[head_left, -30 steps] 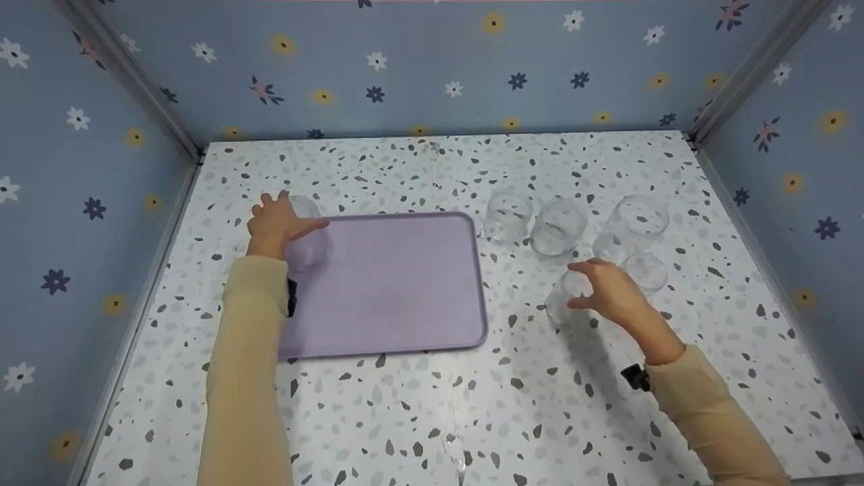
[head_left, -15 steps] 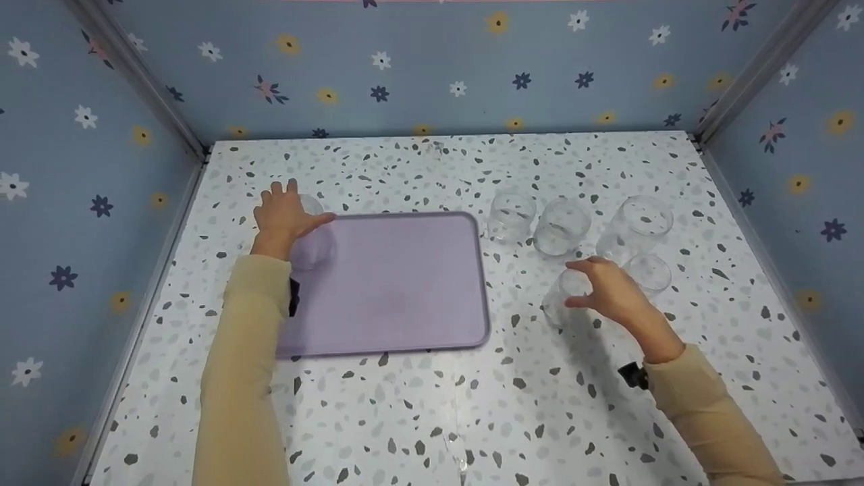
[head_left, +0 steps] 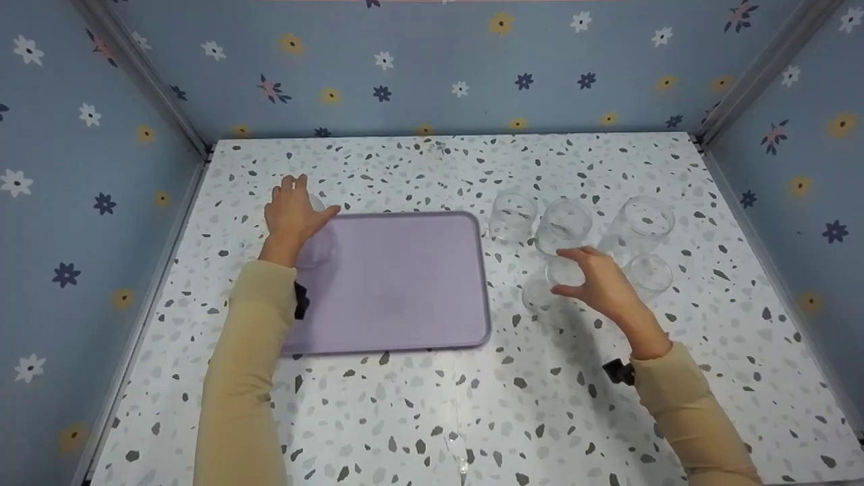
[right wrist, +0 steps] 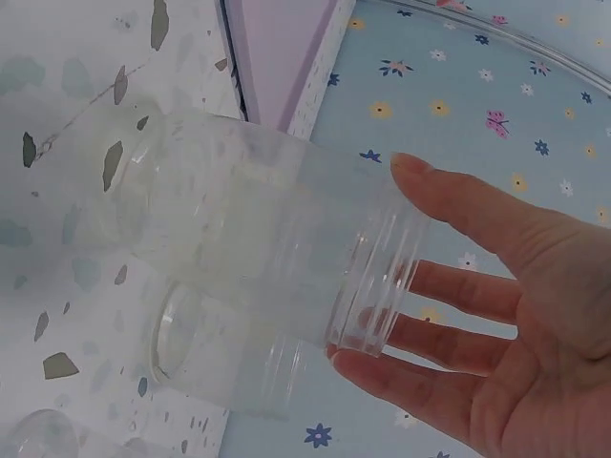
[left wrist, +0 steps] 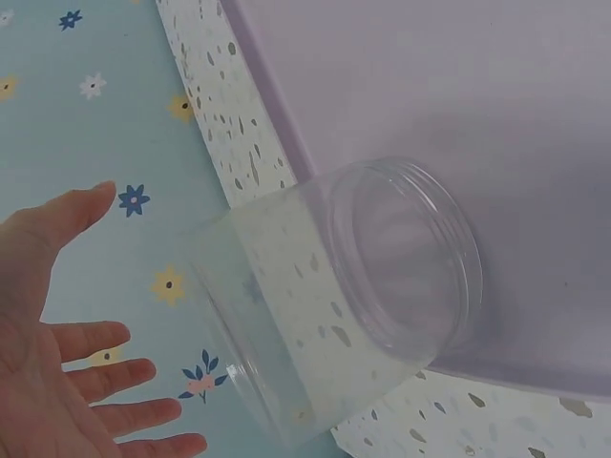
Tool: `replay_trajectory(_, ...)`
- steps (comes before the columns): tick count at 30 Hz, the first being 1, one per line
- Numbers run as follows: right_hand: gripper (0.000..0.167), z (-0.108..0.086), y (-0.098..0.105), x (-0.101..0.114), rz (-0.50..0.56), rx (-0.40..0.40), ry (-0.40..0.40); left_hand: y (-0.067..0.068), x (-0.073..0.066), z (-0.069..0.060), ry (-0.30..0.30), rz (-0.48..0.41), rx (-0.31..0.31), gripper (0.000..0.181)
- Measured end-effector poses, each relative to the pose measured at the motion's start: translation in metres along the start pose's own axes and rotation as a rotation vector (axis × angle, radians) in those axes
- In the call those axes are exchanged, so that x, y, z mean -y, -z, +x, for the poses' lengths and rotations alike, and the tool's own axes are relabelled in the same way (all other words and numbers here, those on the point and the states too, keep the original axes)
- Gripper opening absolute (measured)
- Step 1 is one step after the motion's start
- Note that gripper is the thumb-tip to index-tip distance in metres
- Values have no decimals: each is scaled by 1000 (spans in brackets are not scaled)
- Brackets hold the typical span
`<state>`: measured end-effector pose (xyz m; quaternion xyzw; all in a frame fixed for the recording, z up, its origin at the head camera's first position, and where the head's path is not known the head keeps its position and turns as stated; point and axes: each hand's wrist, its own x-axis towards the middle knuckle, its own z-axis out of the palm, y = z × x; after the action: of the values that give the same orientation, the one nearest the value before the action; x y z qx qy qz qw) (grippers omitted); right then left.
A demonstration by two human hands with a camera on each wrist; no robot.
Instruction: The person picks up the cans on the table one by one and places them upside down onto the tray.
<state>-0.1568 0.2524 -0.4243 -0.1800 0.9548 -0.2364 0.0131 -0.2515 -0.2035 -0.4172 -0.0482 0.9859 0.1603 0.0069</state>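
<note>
A clear jar stands upright at the far left corner of the lavender tray. Beside and above its top is my left hand, fingers and thumb spread; the left wrist view shows the hand apart from the jar. Over on the right, my right hand grips a second clear jar by its threaded rim, thumb on one side and fingers on the other. This jar is slightly tilted, right of the tray. Whether its base touches the table cannot be told.
Around the right hand stand more clear jars: two behind it, a larger jar at the back right and a smaller jar close to the hand. Flowered blue panels enclose the speckled table at the back and sides.
My right hand has moved left and slightly away from me with the jar. My left hand has risen a little and shifted right; the jar on the tray stays put.
</note>
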Motion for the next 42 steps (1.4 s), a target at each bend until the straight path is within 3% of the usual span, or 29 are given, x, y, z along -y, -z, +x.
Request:
replay_trajectory(10, 56, 5, -13, 5, 153, -164, -2, -8, -10, -8, -50, -69, -101, 69)
replay_trajectory(19, 54, 18, -23, 16, 238, -328, 50, -14, -26, -13, -61, -162, -173, 64)
replay_trajectory(25, 53, 28, -26, 20, 303, -397, 85, -23, -33, -18, -64, -256, -261, 58)
replay_trajectory(30, 55, 35, -30, 21, 389, -438, 111, -30, -39, -22, -84, -335, -320, 54)
replay_trajectory(42, 50, 43, -39, 30, 637, -446, 62, -52, -60, -31, -161, -500, -333, 50)
